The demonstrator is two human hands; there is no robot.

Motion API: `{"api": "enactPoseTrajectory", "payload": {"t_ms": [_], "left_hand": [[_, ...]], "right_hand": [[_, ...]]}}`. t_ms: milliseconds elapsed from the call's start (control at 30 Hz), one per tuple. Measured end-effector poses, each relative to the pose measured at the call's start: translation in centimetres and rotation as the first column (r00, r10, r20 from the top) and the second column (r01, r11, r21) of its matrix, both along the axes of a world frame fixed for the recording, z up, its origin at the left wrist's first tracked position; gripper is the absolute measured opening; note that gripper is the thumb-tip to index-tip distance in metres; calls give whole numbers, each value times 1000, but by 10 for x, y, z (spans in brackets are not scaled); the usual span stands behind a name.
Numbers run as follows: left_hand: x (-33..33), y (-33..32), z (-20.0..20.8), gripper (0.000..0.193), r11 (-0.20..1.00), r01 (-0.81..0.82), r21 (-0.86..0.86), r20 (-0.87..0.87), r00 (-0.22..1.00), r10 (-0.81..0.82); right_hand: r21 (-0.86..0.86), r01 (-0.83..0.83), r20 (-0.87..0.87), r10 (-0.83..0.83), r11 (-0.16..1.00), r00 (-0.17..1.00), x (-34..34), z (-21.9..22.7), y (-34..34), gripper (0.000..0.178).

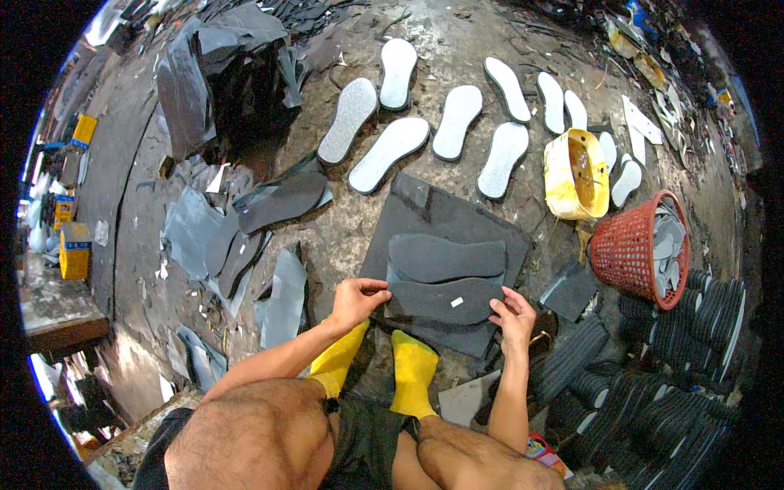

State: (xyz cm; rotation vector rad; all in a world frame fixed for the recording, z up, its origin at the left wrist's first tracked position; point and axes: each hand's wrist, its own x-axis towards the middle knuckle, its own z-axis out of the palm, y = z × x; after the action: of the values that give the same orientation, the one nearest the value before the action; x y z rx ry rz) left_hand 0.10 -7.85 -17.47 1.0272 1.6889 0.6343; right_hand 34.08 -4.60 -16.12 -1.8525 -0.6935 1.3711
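Fingers of the left hand pinched one end of the dark sole; whether the right hand gripped the other was unclear. A red object was half-hidden.

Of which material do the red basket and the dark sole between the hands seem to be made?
Red basket: probably moulded plastic, smooth-looking; its wall is a regular lattice. Dark sole: perhaps foam or rubber, matte; the even, dull grey surface leaves it open.
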Motion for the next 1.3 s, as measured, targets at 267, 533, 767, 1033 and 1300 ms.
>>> {"api": "enactPoseTrajectory", "payload": {"t_ms": [267,533,767,1033,1300], "left_hand": [[12,7,19,33,876,376,304,-352,898,-263],[62,25,15,42,379,844,379,-678,532,-507],[69,23,35,68,555,794,248,-539,589,-602],[54,48,66,69,607,765,213,-318,642,-697],[24,95,130,78,948,319,-8,644,727,-239]], "right_hand": [[-1,-9,60,9,1000,998,-1,-1,3,43],[282,-321,857,-86,904,508,-13,14,-11,62],[282,149,439,-266,948,858,-14,-2,-74,38],[139,513,-428,-416,847,803,-80,53,-69,68],[485,33,-647,333,874,686,-121,144,21,76]]}}
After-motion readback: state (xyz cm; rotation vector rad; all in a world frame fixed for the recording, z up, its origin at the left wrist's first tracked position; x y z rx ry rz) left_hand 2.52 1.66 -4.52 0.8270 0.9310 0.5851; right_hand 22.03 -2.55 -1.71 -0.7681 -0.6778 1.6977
